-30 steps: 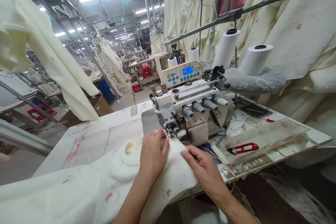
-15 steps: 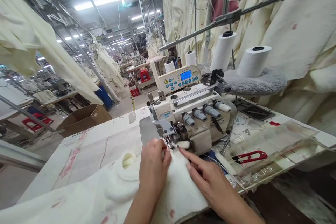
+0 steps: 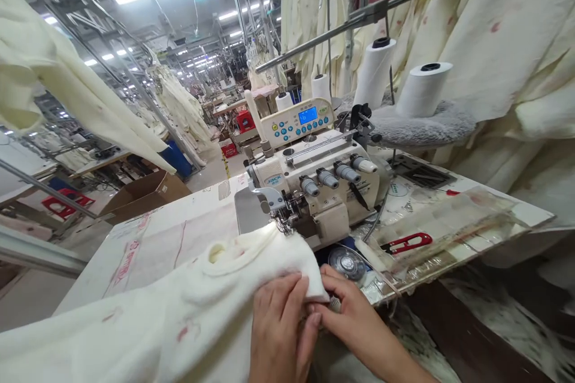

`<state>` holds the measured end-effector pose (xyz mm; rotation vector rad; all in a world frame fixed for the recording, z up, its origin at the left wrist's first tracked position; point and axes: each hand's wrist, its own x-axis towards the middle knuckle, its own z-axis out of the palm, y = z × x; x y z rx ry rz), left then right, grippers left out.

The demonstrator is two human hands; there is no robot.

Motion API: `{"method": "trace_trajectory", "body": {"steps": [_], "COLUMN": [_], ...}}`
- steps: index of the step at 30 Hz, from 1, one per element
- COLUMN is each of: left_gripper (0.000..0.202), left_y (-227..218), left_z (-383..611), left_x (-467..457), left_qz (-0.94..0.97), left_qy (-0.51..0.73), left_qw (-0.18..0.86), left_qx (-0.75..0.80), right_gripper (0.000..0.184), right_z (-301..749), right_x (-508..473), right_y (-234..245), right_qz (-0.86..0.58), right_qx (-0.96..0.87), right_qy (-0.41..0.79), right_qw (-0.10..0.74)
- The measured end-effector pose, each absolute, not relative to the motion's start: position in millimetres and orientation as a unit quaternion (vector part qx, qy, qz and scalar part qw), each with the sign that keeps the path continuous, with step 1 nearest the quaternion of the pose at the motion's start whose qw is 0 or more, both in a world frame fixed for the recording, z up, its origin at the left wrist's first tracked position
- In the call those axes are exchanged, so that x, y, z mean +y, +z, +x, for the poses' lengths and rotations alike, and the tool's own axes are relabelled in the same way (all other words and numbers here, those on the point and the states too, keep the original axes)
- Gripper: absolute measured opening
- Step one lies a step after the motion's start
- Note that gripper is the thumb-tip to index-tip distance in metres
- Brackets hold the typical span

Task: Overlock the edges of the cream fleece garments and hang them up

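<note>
Cream fabric (image 3: 215, 299), two hands (image 3: 279, 320) at one edge, one sewing machine (image 3: 330, 215)

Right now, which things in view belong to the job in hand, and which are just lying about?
In the job:
cream fabric, edge in left hand and right hand
sewing machine, which the fabric reaches
thread cones, probably

Seemingly lying about:
red snips, in neither hand
cardboard box, in the background
red stool

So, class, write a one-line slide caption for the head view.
Left hand and right hand hold cream fabric beside a sewing machine.
</note>
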<state>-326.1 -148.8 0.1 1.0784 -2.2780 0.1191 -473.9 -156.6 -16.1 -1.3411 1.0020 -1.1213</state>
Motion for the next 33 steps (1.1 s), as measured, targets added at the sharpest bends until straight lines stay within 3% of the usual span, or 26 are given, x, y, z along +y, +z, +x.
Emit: {"method": "trace_trajectory", "body": {"steps": [7,14,16,20,22,25,30,33], "left_gripper": [0.016,0.025,0.023,0.016,0.015,0.017,0.051,0.059], "left_y": [18.7,14.2,16.1,21.5,19.1,8.2,0.2,6.6], "left_z": [-336.9,-330.8,-329.0,-333.3,-337.3,-337.8,-321.5,-315.0], "left_x": [-149.5,-138.9,-140.2,-144.9,-147.0,-151.0,-160.3,-164.3], "left_qz": [0.400,0.368,0.356,0.321,0.310,0.321,0.381,0.379], "left_qy": [0.057,0.137,0.179,0.219,0.227,0.215,0.202,0.205], "left_qw": [0.413,0.403,0.398,0.389,0.399,0.423,0.242,0.224], "left_qx": [-0.816,-0.827,-0.827,-0.835,-0.833,-0.820,-0.869,-0.874], "right_gripper": [0.018,0.020,0.019,0.033,0.030,0.020,0.019,0.020], "right_z": [-475.2,-485.7,-492.1,-501.3,-501.4,-498.9,-499.9,-501.8], "right_x": [-147.2,-135.8,-136.3,-147.4,-154.0,-159.7,-160.9,-163.7], "right_y": [-2.8,2.0,0.4,-2.6,-3.1,-4.1,-5.1,-3.4], "right_qz": [-0.596,-0.647,-0.705,-0.775,-0.787,-0.782,-0.765,-0.762], "right_qx": [0.453,0.397,0.382,0.406,0.372,0.351,0.362,0.360], "right_qy": [-0.464,-0.462,-0.458,-0.473,-0.492,-0.514,-0.533,-0.539], "right_qw": [0.473,0.459,0.384,0.106,0.032,0.010,-0.014,-0.016]}}
